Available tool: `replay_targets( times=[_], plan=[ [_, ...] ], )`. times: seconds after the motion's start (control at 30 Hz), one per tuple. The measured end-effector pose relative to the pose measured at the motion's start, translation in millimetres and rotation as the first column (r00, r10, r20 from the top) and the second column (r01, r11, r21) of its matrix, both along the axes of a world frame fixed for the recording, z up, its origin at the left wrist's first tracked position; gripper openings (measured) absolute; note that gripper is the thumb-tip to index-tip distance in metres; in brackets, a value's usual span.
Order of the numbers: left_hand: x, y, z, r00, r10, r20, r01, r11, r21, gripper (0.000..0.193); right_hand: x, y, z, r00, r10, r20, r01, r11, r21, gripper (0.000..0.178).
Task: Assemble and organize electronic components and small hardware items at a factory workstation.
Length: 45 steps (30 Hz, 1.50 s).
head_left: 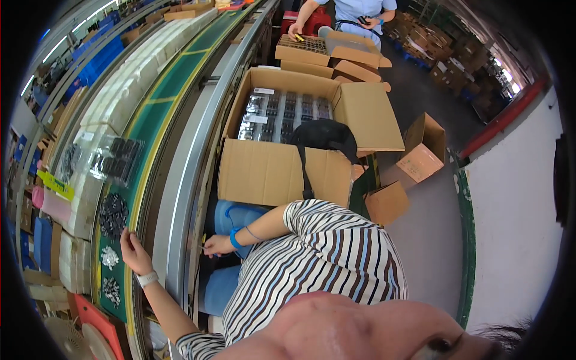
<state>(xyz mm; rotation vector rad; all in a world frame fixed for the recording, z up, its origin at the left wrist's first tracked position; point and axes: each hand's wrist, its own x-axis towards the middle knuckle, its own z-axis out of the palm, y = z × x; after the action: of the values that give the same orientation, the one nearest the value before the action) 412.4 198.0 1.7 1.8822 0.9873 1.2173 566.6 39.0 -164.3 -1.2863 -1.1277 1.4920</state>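
Observation:
My left hand (137,255), with a pale band at its wrist, is over the edge of the green conveyor belt (169,84). Its fingers are apart, beside a pile of small black parts (114,215). On the belt nearby lie a small heap of silvery parts (110,257) and another heap of dark and silvery parts (111,291). Close to my body, by the conveyor's metal edge, my right hand (219,245) is closed on something small and thin that I cannot make out. A blue band circles that wrist.
Clear plastic trays of black parts (117,159) sit across the belt. Beside me stands a large open carton (270,168) of packed trays, a black bag (327,137) on it. Farther back, a co-worker (360,12) reaches into another carton (303,51). Small cartons (422,147) stand on the floor.

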Motion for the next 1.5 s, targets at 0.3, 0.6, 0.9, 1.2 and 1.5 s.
replay_targets(
  times=[0.3,0.6,0.9,1.2,1.5],
  plan=[
    [40.2,-167.9,-21.3,0.801,-0.16,-0.576,0.381,0.879,0.287,0.019,8.4,-4.7,-4.8,0.997,0.077,-0.004,-0.077,0.997,0.031,0.023],
    [20.7,-162.2,-91.6,0.646,0.105,-0.756,0.139,0.958,0.251,0.032,10.9,-11.0,9.3,0.997,0.071,-0.022,-0.07,0.997,0.044,0.023],
    [24.4,-148.0,-100.2,0.703,0.084,-0.706,0.072,0.979,0.189,0.017,16.1,-10.4,12.8,0.988,0.126,0.086,-0.127,0.992,0.012,0.023],
    [21.1,-146.8,-103.9,0.793,0.039,-0.608,0.044,0.992,0.121,0.013,15.8,-14.8,28.6,0.982,0.143,0.123,-0.149,0.988,0.038,0.025],
    [21.4,-142.0,-109.4,0.81,0.01,-0.586,0.011,0.999,0.032,0.013,13.0,-11.0,23.8,0.981,0.128,0.149,-0.133,0.991,0.022,0.023]
  ],
)
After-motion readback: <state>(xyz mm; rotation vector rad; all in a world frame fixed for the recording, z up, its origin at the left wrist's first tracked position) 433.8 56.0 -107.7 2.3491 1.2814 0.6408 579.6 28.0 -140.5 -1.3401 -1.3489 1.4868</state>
